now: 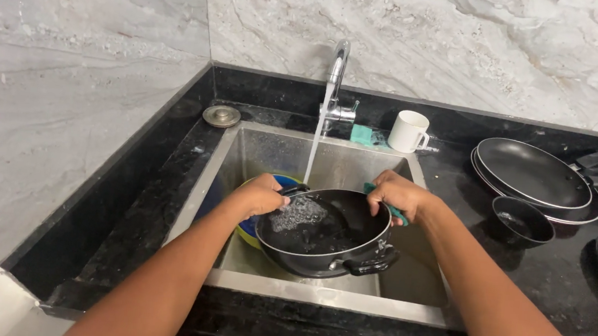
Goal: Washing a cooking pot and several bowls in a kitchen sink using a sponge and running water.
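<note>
Fingers of left hand [261,195] curled around the far handle of a black pot [325,233], tilted over the steel sink [330,295] under running water from the tap [336,77]. Right hand [398,196] closed on a green sponge [391,210] at the pot's rim. Beside the sink: white mug [408,131], stacked black pans [536,176], small black bowl [523,220].

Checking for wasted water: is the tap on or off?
On. A stream of water falls from the tap into the black pot, which the left hand and right hand hold over the sink.
</note>
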